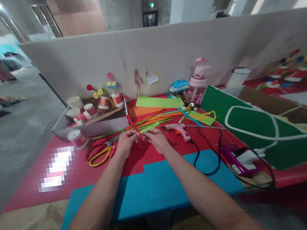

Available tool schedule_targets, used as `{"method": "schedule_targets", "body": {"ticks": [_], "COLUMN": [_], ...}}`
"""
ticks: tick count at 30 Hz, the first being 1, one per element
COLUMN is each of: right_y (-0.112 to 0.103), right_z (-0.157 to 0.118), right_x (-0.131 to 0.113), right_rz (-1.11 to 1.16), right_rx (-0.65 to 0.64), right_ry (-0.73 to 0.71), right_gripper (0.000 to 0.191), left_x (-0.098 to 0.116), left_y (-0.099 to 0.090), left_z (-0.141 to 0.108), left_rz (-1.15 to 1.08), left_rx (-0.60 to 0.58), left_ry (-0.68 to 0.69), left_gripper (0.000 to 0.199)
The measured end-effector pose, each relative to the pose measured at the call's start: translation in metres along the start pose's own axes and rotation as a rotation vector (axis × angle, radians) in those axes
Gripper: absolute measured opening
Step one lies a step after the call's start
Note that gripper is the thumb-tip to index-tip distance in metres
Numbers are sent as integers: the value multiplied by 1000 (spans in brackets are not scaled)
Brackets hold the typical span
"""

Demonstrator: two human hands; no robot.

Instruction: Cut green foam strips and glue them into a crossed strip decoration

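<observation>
My left hand [127,142] is closed in a pinch on a narrow red strip [132,123], which slants up and to the left from the fingers. Close beside it, my right hand [157,139] pinches a light green strip [152,127] near its left end. The two strips come together between my fingertips; whether they are joined is too small to tell. Right of my right hand lies a pink glue gun [180,129]. Left of my left hand rest scissors with yellow handles [100,160], beside another red-handled pair [91,150].
A box [93,128] holds paper cups and cup figures at the left. Colored sheets [159,101] lie behind my hands, and blue sheets [156,182] cover the front edge. On the right, a purple power strip [240,160], cables and a green board [246,129] take up space.
</observation>
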State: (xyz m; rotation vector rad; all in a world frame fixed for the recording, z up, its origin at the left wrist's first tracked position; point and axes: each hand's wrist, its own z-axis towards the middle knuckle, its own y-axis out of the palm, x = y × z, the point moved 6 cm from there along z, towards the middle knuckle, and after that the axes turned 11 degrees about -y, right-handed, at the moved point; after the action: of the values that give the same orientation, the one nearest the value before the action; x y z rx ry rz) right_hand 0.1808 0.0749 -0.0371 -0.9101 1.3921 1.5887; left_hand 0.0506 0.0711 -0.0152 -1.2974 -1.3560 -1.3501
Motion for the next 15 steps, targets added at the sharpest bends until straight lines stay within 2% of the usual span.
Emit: {"method": "schedule_targets", "body": {"ticks": [5,15], "right_y": [3,5], "right_z": [-2,-5], "right_x": [-3,-6], "right_rz": [27,-76], "right_rx": [-35,-31], "right_ry": [8,-75], "right_gripper": [34,34], "left_x": [1,0], "left_y": [0,1], "left_z": [0,-3], "left_rz": [15,-32], "left_rx": [17,-1], "left_ry": [9,-3], "left_gripper": [26,21]}}
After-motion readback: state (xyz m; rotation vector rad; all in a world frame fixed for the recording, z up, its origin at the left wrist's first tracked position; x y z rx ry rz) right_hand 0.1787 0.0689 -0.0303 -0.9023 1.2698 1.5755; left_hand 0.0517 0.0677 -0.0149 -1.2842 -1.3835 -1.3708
